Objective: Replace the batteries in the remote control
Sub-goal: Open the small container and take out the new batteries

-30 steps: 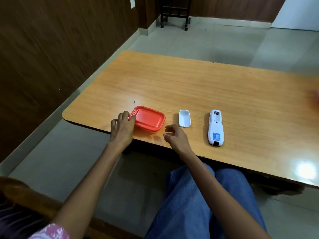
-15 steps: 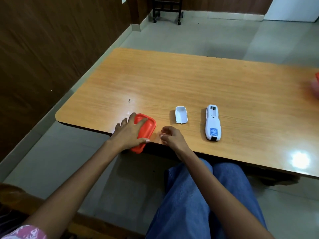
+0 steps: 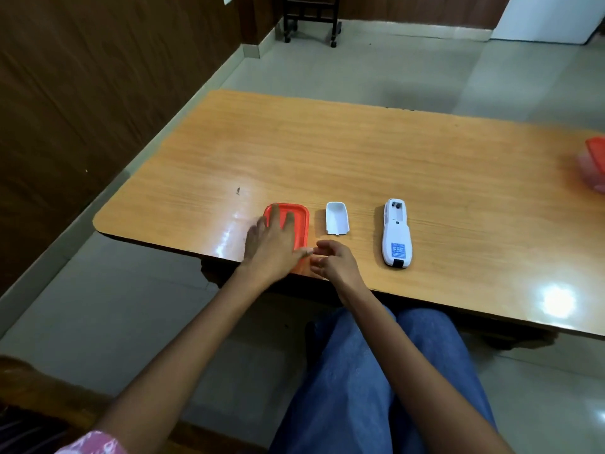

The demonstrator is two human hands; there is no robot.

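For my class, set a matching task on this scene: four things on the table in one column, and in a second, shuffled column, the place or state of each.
Column one
1. red lid
2. battery cover
3. remote control
4. red container

Column two
a. blurred, at the far right edge of the table
b. face down, battery bay uncovered
c. under the fingers of the left hand
d. hollow side up, second from the left in the near row

Pairs: 1-c, 2-d, 3-b, 4-a
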